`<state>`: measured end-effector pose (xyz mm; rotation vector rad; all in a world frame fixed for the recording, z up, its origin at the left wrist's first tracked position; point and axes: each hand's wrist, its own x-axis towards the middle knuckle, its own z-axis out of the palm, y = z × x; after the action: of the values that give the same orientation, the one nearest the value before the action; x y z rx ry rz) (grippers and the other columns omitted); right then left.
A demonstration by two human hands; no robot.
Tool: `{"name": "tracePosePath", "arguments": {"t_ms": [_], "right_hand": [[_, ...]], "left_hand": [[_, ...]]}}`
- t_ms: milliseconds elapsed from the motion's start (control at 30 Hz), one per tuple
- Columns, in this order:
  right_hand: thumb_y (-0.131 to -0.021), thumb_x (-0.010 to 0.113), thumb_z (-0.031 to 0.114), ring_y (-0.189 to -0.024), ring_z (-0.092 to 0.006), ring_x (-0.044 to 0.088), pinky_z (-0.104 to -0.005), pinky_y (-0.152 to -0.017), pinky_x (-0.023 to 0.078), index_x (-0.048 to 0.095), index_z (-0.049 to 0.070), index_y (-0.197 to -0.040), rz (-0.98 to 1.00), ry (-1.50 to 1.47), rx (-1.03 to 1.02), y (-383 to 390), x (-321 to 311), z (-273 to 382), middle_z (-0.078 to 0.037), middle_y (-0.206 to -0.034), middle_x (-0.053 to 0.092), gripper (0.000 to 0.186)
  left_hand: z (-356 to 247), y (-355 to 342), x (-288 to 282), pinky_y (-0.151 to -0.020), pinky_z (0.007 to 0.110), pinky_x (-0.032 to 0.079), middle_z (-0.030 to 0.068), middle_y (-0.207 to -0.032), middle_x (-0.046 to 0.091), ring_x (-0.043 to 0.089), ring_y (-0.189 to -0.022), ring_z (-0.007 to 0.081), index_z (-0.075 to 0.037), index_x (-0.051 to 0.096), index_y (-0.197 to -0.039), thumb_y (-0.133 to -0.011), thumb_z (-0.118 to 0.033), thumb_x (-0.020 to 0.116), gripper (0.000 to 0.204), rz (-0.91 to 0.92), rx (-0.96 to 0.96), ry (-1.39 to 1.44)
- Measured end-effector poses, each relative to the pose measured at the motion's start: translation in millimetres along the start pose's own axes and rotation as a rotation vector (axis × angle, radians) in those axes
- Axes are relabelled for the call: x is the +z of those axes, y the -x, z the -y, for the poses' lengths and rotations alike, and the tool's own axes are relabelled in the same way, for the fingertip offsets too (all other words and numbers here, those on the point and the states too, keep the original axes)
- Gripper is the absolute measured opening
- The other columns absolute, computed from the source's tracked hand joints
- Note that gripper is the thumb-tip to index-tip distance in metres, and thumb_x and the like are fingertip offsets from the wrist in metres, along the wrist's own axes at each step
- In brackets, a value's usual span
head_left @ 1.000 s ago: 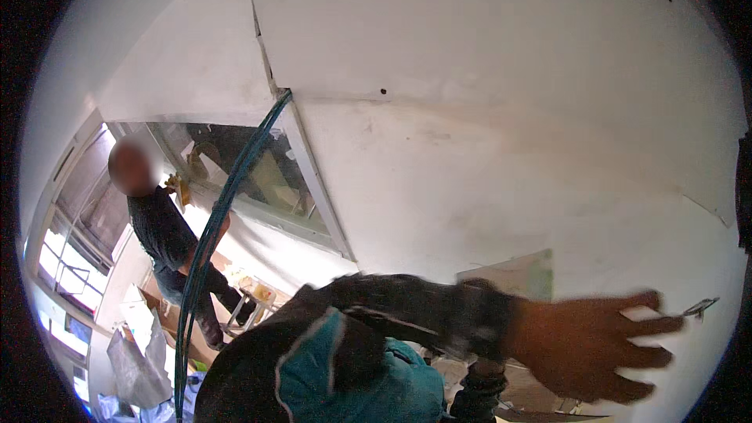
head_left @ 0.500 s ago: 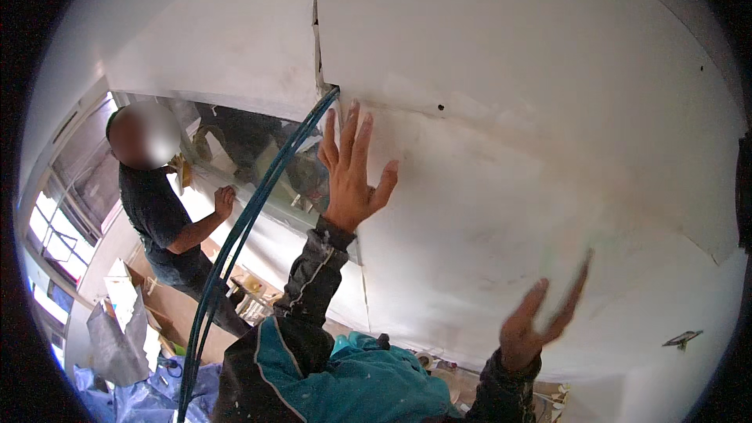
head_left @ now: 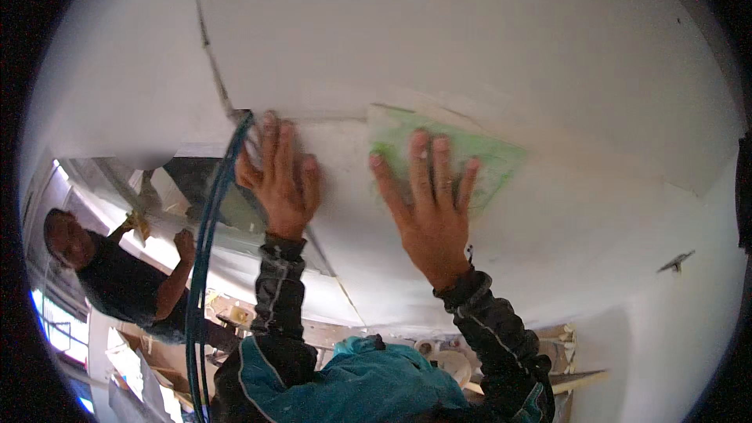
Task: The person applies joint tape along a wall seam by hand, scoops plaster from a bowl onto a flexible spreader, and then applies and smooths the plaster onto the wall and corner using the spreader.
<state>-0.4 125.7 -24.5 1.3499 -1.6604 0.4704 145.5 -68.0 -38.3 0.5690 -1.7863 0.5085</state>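
Overhead in the head view, the green sheet [head_left: 495,161] lies against the white panel [head_left: 439,31] behind the right hand's [head_left: 432,229] spread, unclenched fingers, its length slanting down rightward; the left hand [head_left: 283,192], splayed, is farther off, beside the blue cables [head_left: 213,215].

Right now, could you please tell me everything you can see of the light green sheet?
The light green sheet is thin and angular, perhaps paper or film, with uneven tone and a brighter green patch toward its left side. It looks flat against the white surface, its upper edge slanting down to the right. The person's right hand is spread over it, fingers apart, hiding its middle and seemingly pressing it. Its lower outline is partly covered and hard to make out.
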Motion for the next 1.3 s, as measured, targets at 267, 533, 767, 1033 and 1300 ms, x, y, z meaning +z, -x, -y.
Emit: {"name": "tracePosePath", "arguments": {"t_ms": [267,533,767,1033,1300], "right_hand": [[-0.091,0.05,0.002,-0.151,-0.0439,0.025,-0.0644,-0.12,0.016,0.037,0.015,-0.156,0.179,-0.163,0.268,35,-58,5,-0.022,-0.163,0.028,0.068],[-0.076,0.054,-0.009,-0.147,-0.0436,0.032,-0.0463,-0.111,0.044,0.027,0.005,-0.159,-0.084,-0.413,0.506,-33,-78,19,-0.029,-0.16,0.028,0.088],[-0.08,0.063,0.001,-0.14,-0.0604,0.031,-0.0698,-0.104,0.037,0.021,0.006,-0.16,0.187,-0.352,0.274,-54,-48,104,-0.045,-0.15,0.026,0.09],[-0.09,0.06,0.009,-0.146,-0.0459,0.033,-0.0706,-0.11,0.029,0.037,0.021,-0.156,0.252,-0.306,0.063,-9,-75,69,-0.03,-0.157,0.033,0.071],[-0.097,0.058,0.034,-0.149,-0.0456,0.026,-0.0764,-0.113,0.013,0.033,0.033,-0.157,0.052,0.075,-0.166,-37,-9,24,-0.021,-0.163,0.027,0.065]], "left_hand": [[5,0,5,-0.12,0.056,0.014,0.0196,-0.158,0.039,0.033,-0.148,0.035,-0.006,0.048,-0.147,-0.102,-0.03,0.049,0.052,-0.101,-0.007,-0.034],[14,4,8,-0.115,0.051,0.016,0.0112,-0.155,0.047,0.03,-0.145,0.0382,-0.016,0.057,-0.143,-0.101,-0.034,0.049,0.047,-0.19,-0.035,0.07],[3,12,10,-0.116,0.049,0.017,0.0056,-0.155,0.049,0.033,-0.145,0.0328,-0.017,0.059,-0.142,-0.101,-0.021,0.047,0.042,-0.114,-0.12,0.072],[9,7,8,-0.118,0.054,0.022,0.0116,-0.149,0.053,0.042,-0.14,0.0365,-0.011,0.055,-0.142,-0.092,-0.003,0.05,0.051,-0.177,-0.03,0.062],[3,3,5,-0.116,0.052,0.022,0.0112,-0.15,0.053,0.042,-0.14,0.0348,-0.009,0.05,-0.143,-0.09,0.002,0.051,0.055,-0.228,-0.059,0.138]]}}
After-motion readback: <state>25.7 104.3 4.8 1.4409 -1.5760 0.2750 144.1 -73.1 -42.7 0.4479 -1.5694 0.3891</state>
